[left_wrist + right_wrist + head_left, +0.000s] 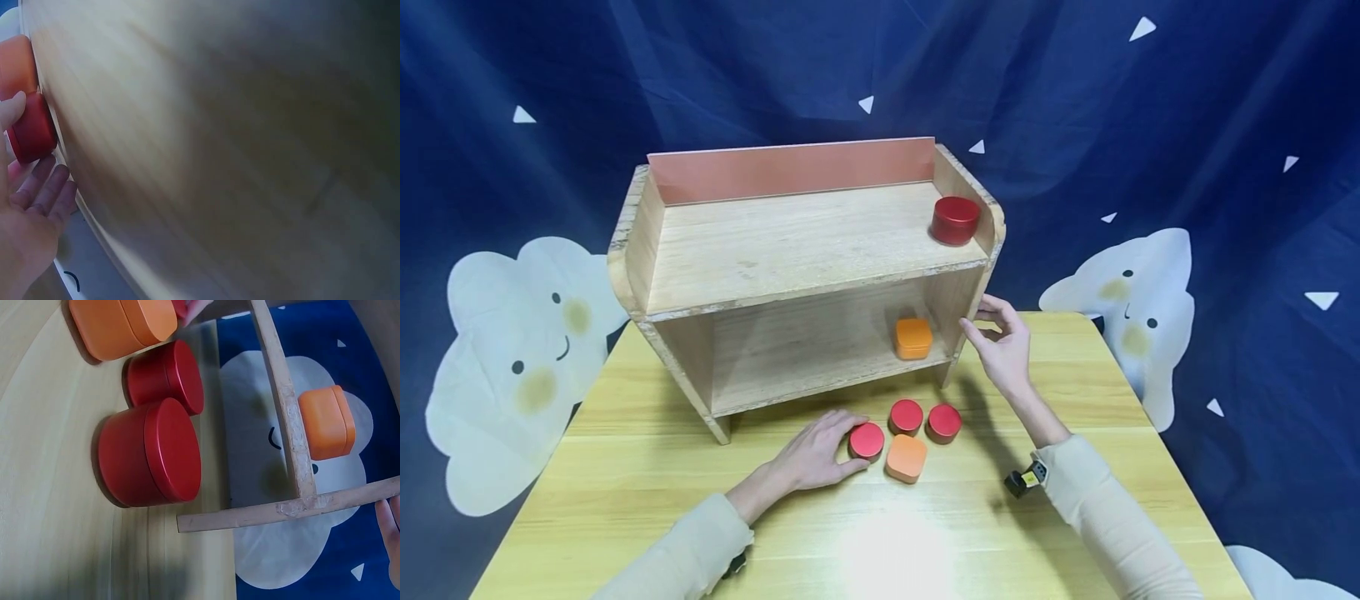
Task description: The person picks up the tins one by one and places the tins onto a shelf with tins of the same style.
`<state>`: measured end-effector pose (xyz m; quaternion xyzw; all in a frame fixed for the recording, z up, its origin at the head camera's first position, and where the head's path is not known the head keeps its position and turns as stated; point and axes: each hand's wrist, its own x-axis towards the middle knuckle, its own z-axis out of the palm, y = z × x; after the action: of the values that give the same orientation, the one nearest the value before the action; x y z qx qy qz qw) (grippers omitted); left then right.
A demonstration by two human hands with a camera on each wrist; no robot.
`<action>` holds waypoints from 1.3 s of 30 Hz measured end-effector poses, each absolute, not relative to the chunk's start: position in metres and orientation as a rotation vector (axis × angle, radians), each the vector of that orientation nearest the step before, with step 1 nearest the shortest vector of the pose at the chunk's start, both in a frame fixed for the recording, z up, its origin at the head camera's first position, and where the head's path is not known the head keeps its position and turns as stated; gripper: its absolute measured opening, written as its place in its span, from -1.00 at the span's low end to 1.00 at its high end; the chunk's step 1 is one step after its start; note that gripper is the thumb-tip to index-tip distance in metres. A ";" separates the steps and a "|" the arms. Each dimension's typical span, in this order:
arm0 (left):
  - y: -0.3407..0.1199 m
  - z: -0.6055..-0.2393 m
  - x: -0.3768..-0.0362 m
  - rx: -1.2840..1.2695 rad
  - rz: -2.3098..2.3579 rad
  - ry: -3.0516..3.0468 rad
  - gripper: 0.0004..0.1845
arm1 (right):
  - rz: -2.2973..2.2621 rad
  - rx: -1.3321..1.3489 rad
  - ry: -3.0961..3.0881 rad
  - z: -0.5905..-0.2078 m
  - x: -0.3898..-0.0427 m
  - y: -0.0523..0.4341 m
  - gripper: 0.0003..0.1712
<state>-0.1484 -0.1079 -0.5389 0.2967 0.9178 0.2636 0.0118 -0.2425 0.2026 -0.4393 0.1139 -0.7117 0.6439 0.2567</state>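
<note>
My left hand (816, 450) curves round a red round tin (867, 441) on the table, thumb on the near side and a fingertip on the far side. In the left wrist view the thumb (14, 107) lies against this tin (34, 128); the other fingers extend beside it. An orange square tin (906, 458) and two more red tins (906, 417) stand close by on its right. My right hand (1004, 346) is at the right side panel of a wooden shelf (820, 242), fingers loosely bent; in the right wrist view its fingertips (386, 519) meet the panel's edge.
A dark red tin (955, 221) sits at the right end of the shelf's upper board, and an orange tin (913, 338) on the lower board below it. The shelf stands at the back of the wooden table (625, 500), before a blue cloth (775, 75).
</note>
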 end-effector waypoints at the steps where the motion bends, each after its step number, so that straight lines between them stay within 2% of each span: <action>1: -0.108 -0.539 -0.149 0.925 0.818 2.865 -0.34 | 1.753 0.303 -1.935 -0.436 -0.240 0.201 -0.49; 18: -0.116 -0.529 -0.136 0.846 0.840 2.881 -0.31 | 1.779 0.301 -1.923 -0.440 -0.241 0.200 -0.52; 30: -0.115 -0.500 -0.124 0.941 0.818 2.936 -0.33 | 1.770 0.325 -1.920 -0.441 -0.243 0.203 -0.49; 39: -0.107 -0.471 -0.126 1.183 0.812 3.002 -0.37 | 1.767 0.344 -1.916 -0.440 -0.243 0.205 -0.49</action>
<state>-0.1256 -0.1072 -0.4706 0.3539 0.8983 0.2431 -0.0928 -0.2434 0.2047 -0.4399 0.1265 -0.7049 0.6502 0.2537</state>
